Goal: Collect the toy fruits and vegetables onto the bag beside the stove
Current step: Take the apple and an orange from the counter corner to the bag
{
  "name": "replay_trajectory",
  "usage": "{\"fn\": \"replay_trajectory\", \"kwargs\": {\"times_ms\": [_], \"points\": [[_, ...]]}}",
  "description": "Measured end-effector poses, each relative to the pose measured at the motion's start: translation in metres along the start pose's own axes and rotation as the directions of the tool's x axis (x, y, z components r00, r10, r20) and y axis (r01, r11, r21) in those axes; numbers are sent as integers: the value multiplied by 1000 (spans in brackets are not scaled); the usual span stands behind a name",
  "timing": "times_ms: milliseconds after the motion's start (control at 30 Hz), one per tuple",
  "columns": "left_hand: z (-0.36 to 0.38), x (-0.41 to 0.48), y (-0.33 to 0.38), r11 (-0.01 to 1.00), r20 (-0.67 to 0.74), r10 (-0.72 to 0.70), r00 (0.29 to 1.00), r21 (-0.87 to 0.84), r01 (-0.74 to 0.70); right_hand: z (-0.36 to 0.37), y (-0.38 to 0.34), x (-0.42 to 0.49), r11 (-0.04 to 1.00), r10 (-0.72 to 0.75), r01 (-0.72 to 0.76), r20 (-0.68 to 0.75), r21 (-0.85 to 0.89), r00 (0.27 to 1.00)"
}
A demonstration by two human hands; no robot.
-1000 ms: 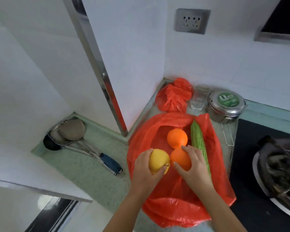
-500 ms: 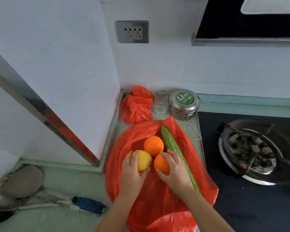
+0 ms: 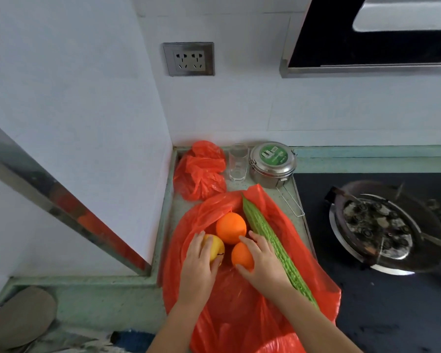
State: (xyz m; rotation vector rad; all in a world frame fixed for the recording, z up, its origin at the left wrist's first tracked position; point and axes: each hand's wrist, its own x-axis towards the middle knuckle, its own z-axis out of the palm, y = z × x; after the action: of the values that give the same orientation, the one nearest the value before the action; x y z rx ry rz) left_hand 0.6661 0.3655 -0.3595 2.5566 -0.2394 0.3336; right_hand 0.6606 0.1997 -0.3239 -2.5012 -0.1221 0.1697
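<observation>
Head view: the left hand (image 3: 197, 266) grips a round yellow toy apple (image 3: 215, 247) and the right hand (image 3: 262, 263) a small orange toy fruit (image 3: 241, 254), both down on the crinkled red plastic bag (image 3: 239, 314) beside the black stove (image 3: 367, 314), so letting go seems next.

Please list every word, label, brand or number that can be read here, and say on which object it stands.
Nothing can be read with certainty.
Green label on the lid of the steel tin: white print, too blurred to read.
Wall socket: no lettering visible.
</observation>
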Motion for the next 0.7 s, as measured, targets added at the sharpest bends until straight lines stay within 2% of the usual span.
{"fn": "replay_trajectory", "kwargs": {"times_ms": [300,400,500,700], "points": [[-6,-8,6,998,43,57,997,13,-58,-10,-2,-13,996,0,3,26,-94,1000],[-11,-9,15,998,49,67,997,-6,-67,-17,-3,-24,991,-6,5,-6,-134,1000],[-17,-15,29,993,17,62,998,-99,-60,-26,-3,-38,974,-39,22,-70,-225,997],[-25,-21,56,956,-10,248,969,-156,-247,-43,-2,-69,953,-20,-45,-209,-299,978]]}}
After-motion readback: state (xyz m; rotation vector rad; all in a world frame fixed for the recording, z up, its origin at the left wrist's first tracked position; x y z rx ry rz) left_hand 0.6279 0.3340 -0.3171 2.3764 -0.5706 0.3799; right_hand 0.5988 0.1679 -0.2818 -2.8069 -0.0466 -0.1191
